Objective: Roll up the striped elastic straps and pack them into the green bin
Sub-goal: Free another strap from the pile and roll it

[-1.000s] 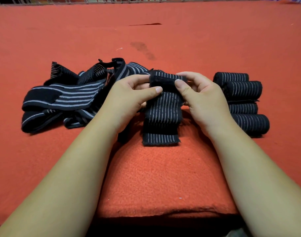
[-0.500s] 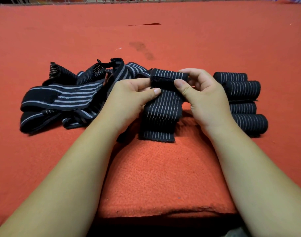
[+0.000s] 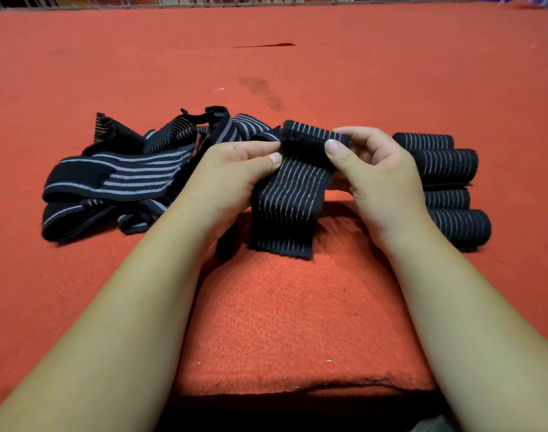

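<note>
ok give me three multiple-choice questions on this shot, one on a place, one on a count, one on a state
1. Where do the finished rolls lie?
A. just right of the right hand
B. at the near edge, by the elbows
C. against the far railing

2. How many finished rolls show?
A. two
B. four
C. seven

3. The strap in the grip of both hands is:
A. fully rolled
B. spread flat, untouched
C. partly rolled, tail hanging loose

Answers
1 A: the rolls sit side by side just past the right hand.
2 B: four striped cylinders can be counted there.
3 C: the left hand and the right hand pinch the rolled top while the tail hangs toward the person.
</note>
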`<state>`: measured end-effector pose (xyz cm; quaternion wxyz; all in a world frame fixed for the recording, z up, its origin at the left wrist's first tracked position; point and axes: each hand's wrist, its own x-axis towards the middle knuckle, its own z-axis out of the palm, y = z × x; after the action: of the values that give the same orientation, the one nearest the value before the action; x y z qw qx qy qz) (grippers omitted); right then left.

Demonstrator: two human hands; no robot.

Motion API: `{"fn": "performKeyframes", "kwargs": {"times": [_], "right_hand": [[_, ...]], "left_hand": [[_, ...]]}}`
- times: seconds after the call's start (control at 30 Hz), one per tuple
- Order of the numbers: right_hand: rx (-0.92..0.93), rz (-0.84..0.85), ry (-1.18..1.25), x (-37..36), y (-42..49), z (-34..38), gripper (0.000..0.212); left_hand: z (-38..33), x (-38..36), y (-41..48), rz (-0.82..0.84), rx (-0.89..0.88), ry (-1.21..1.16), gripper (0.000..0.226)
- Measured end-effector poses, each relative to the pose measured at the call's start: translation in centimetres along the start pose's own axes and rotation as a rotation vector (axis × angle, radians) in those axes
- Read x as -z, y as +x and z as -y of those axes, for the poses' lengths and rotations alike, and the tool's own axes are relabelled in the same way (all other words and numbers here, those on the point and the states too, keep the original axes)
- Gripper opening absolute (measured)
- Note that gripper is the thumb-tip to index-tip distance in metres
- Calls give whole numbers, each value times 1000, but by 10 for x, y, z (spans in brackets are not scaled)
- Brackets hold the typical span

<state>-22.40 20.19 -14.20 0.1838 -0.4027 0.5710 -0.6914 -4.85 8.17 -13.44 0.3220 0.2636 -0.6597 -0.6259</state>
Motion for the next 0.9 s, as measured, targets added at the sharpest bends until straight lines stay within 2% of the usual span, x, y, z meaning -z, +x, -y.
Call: {"fn": "performKeyframes", "kwargs": {"times": [0.43, 0.63, 0.77, 0.9], "right_hand": [[120, 57, -143, 2, -1, -2, 24], [25, 141, -4, -1, -5, 2, 21], [-82, 147, 54, -4, -4, 3, 23], [-104, 171, 48, -1, -4, 0, 21]], "left_hand": [[-6, -6, -5, 89, -16, -43, 26], [0, -10, 0, -39, -73, -71, 26], [2, -8, 1, -34, -95, -91, 29], [2, -8, 2, -84, -85, -40, 36]]}}
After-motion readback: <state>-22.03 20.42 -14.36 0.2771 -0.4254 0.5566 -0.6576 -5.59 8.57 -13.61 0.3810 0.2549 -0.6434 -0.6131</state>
